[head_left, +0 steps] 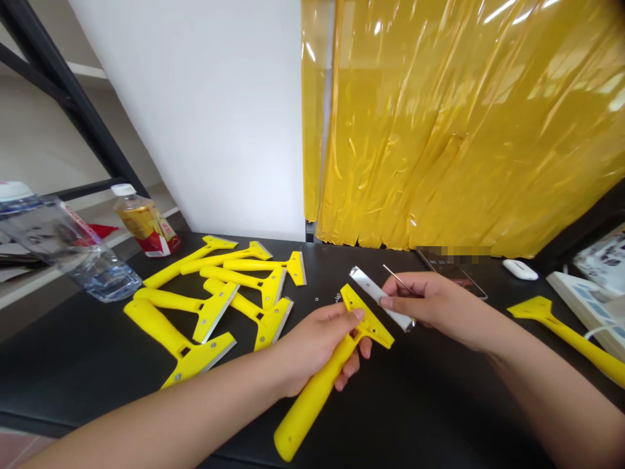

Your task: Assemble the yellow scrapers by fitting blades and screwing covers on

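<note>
My left hand (pixel 315 342) is closed around the neck of a yellow scraper (pixel 312 407), its thumb pressed on the wide head, where small holes show and no blade is fitted. Just right of that head, my right hand (pixel 430 299) pinches a flat silver metal strip (pixel 365 284) with its thumb and fingers. A thin metal rod (pixel 394 276) also sticks out from the right fingers; its other end is hidden. On the left lie several yellow scrapers (pixel 163 329) with metal blade edges. Tiny metal parts (pixel 336 298) rest on the black table (pixel 420 404) behind my left hand.
A large clear bottle (pixel 73 241) and a drink bottle (pixel 146 221) stand at the left. Toward the right are a dark phone (pixel 456 277), a white earbud case (pixel 520 269), another yellow scraper (pixel 576 332) and a white power strip (pixel 581 296). Yellow film (pixel 439 130) hangs behind.
</note>
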A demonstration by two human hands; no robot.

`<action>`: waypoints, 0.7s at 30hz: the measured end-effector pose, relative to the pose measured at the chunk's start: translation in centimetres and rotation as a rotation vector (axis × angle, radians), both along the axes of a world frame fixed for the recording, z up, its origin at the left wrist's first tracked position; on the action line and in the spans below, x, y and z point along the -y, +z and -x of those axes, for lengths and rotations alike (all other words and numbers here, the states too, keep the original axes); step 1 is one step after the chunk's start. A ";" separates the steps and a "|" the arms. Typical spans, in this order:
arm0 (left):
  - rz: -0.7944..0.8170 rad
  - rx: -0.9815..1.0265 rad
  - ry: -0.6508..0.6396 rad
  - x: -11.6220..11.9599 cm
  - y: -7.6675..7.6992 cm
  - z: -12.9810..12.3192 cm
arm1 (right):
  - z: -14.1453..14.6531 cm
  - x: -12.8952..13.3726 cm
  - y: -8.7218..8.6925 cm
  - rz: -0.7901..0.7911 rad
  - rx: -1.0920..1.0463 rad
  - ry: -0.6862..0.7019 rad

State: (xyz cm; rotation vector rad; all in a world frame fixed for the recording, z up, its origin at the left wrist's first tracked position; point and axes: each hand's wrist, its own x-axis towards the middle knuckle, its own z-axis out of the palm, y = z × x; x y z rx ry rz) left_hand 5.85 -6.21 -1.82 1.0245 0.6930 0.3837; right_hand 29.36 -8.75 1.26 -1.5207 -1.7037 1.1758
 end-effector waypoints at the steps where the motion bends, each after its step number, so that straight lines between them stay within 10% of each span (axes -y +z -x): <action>1: -0.016 0.017 -0.009 0.0 0.1 0.0 | 0.3 0.1 0.0 0.012 -0.024 0.007; 21: -0.254 -0.030 0.044 0.7 0.4 0.1 | 2.4 0.9 -0.4 0.032 -0.113 -0.015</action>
